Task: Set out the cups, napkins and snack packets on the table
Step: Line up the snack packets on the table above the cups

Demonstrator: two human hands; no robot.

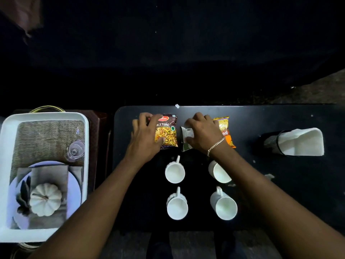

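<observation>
Several white cups stand in two rows on the black table (pixel 280 193): far left cup (pixel 175 172), far right cup (pixel 221 172), near left cup (pixel 177 207), near right cup (pixel 225 206). Behind them lie three snack packets. My left hand (pixel 143 139) grips the left edge of the brown "Mixture" packet (pixel 167 130). My right hand (pixel 202 135) presses on a dark packet with a white back (pixel 186 137). An orange-yellow packet (pixel 225 128) lies partly under that hand. White napkins (pixel 300 142) sit in a black mesh holder (pixel 270 142) lying on its side at the right.
A white tray (pixel 7 146) stands on a side surface at the left, printed or laid with a woven mat, a plate, a glass (pixel 75 149) and a white pumpkin (pixel 45 199). Small white scraps lie on the table's right part. Beyond the table all is dark.
</observation>
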